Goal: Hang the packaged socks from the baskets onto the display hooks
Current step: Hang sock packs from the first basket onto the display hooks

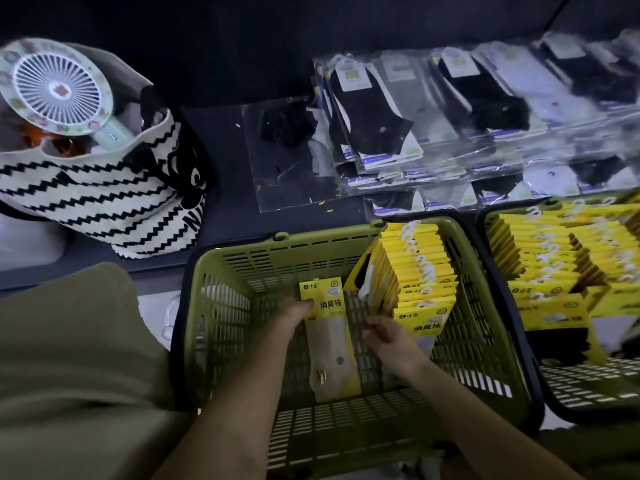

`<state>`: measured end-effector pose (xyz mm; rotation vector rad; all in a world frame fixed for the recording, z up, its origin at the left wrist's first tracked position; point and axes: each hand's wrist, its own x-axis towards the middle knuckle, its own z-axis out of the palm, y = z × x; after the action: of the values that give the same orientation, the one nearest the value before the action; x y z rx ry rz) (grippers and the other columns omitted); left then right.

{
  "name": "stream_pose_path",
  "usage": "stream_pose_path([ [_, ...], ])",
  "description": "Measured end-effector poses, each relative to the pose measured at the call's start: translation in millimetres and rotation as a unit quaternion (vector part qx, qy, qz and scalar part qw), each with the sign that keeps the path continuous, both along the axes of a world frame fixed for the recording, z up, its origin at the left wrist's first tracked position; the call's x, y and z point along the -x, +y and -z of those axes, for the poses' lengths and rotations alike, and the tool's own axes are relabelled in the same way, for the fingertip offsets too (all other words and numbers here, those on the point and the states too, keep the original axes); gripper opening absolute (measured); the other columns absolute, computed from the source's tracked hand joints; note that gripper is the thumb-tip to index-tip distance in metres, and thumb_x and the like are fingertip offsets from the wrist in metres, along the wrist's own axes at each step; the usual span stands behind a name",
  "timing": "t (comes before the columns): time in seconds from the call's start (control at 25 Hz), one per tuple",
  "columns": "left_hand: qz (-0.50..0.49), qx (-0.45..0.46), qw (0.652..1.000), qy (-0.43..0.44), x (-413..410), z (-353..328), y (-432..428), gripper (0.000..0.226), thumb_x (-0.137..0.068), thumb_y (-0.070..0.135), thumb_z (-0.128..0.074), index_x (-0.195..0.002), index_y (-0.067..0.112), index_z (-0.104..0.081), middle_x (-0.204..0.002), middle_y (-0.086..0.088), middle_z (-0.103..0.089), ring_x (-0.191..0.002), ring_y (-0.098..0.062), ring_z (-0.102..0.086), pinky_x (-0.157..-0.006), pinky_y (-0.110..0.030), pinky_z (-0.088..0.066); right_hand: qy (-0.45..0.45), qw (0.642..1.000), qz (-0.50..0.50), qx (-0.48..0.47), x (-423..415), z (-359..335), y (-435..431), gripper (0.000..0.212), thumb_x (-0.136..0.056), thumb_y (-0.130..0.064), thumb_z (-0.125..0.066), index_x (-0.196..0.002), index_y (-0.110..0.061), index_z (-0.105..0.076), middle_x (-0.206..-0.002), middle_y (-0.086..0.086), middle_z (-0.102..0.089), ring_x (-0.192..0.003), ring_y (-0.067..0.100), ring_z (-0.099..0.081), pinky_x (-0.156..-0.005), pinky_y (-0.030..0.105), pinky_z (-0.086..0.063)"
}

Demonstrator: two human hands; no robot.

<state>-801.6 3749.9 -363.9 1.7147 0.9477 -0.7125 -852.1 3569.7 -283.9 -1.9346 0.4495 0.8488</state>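
Observation:
A green slotted basket [221, 306] stands right in front of me. My left hand [294, 311] grips a yellow sock package [329, 337] by its upper left edge, inside the basket. My right hand [388, 336] reaches with curled fingers into the foot of a leaning row of yellow sock packages [415, 271] at the basket's right side; whether it holds one is hidden. A second green basket [588, 382] to the right is packed with more yellow packages [561, 251]. No display hooks are in view.
Clear bags of black and white socks [433, 112] lie in rows behind the baskets. A black-and-white zigzag tote bag [104, 195] with a small hand fan [55, 88] on top sits at the left. My knee in olive cloth [69, 358] fills the lower left.

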Motion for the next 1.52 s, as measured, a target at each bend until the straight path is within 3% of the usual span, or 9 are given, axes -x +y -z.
stream_pose_path([
  [0.12, -0.016, 0.016, 1.0, 0.012, -3, 9, -8, 0.039, -0.088, 0.018, -0.063, -0.123, 0.003, -0.055, -0.131, -0.014, -0.055, -0.12, -0.03, -0.051, -0.086, -0.031, -0.039, 0.01, 1.0, 0.011, -0.008, -3, 6, -5, 0.039, -0.095, -0.015, -0.051, -0.133, -0.008, -0.045, -0.119, 0.012, -0.059, -0.099, 0.024, -0.059, -0.089, 0.04, -0.05],
  [0.4, -0.018, 0.069, 0.995, -0.065, 11, -11, -19, 0.019, -0.093, 0.018, -0.054, -0.111, 0.015, -0.057, -0.121, -0.009, -0.061, -0.103, -0.021, -0.057, -0.085, -0.031, -0.043, 0.018, 1.0, 0.011, 0.011, -7, 10, 5, 0.043, -0.094, -0.018, -0.053, -0.134, -0.006, -0.043, -0.122, 0.015, -0.058, -0.109, 0.028, -0.056, -0.087, 0.034, -0.047],
  [0.56, -0.035, 0.12, 0.988, -0.086, 32, -44, -6, 0.015, -0.093, 0.013, -0.054, -0.108, 0.016, -0.056, -0.116, -0.005, -0.063, -0.108, -0.024, -0.058, -0.098, -0.046, -0.045, -0.005, 0.999, 0.014, -0.031, -5, -4, 17, 0.016, -0.093, -0.018, -0.056, -0.107, -0.013, -0.055, -0.096, 0.013, -0.066, -0.093, 0.029, -0.064, -0.088, 0.044, -0.052],
  [0.72, 0.021, 0.188, 0.979, -0.069, 51, -79, -14, 0.019, -0.093, 0.011, -0.052, -0.11, 0.021, -0.055, -0.113, 0.0, -0.062, -0.107, -0.019, -0.056, -0.093, -0.042, -0.044, -0.028, 0.999, 0.034, -0.008, -1, -22, 5, 0.013, -0.095, -0.021, -0.052, -0.098, -0.008, -0.051, -0.072, 0.008, -0.066, -0.072, 0.025, -0.066, -0.083, 0.048, -0.054],
  [1.0, 0.133, 0.257, 0.953, -0.087, 57, -125, -56, 0.027, -0.09, 0.004, -0.055, -0.114, 0.017, -0.053, -0.115, -0.006, -0.06, -0.113, -0.025, -0.054, -0.102, -0.05, -0.039, -0.117, 0.985, -0.056, 0.112, 21, -57, -61, 0.019, -0.092, -0.03, -0.055, -0.082, -0.016, -0.047, -0.091, 0.015, -0.069, -0.087, 0.031, -0.065, -0.079, 0.042, -0.053],
  [1.16, 0.178, 0.203, 0.953, -0.139, 57, -128, -100, 0.038, -0.089, 0.006, -0.058, -0.125, 0.016, -0.048, -0.12, -0.007, -0.06, -0.108, -0.019, -0.055, -0.093, -0.037, -0.046, -0.138, 0.979, 0.006, 0.147, 21, -58, -91, 0.019, -0.093, -0.029, -0.053, -0.092, -0.012, -0.046, -0.089, 0.01, -0.063, -0.082, 0.027, -0.059, -0.066, 0.031, -0.043],
  [1.24, 0.23, 0.074, 0.952, -0.186, 58, -120, -123, 0.042, -0.09, 0.008, -0.058, -0.13, 0.011, -0.046, -0.127, -0.011, -0.057, -0.103, -0.016, -0.054, -0.086, -0.025, -0.044, -0.112, 0.977, 0.003, 0.179, 20, -53, -98, 0.024, -0.092, -0.034, -0.053, -0.101, -0.012, -0.049, -0.087, 0.005, -0.059, -0.078, 0.022, -0.057, -0.061, 0.027, -0.037],
  [1.36, 0.235, -0.077, 0.948, -0.198, 61, -101, -141, 0.048, -0.09, 0.018, -0.06, -0.132, 0.007, -0.041, -0.131, -0.011, -0.05, -0.117, -0.023, -0.051, -0.095, -0.029, -0.041, -0.075, 0.985, 0.014, 0.158, 14, -42, -96, 0.051, -0.09, -0.038, -0.057, -0.129, -0.009, -0.043, -0.119, 0.009, -0.059, -0.1, 0.026, -0.059, -0.074, 0.026, -0.04],
  [1.52, 0.178, -0.088, 0.969, -0.146, 46, -82, -142, 0.047, -0.087, 0.025, -0.064, -0.126, 0.004, -0.049, -0.122, -0.013, -0.059, -0.112, -0.028, -0.058, -0.091, -0.035, -0.047, -0.101, 0.989, 0.039, 0.101, -1, -28, -95, 0.064, -0.089, -0.03, -0.061, -0.14, -0.01, -0.03, -0.135, 0.011, -0.05, -0.118, 0.031, -0.051, -0.083, 0.032, -0.042],
])
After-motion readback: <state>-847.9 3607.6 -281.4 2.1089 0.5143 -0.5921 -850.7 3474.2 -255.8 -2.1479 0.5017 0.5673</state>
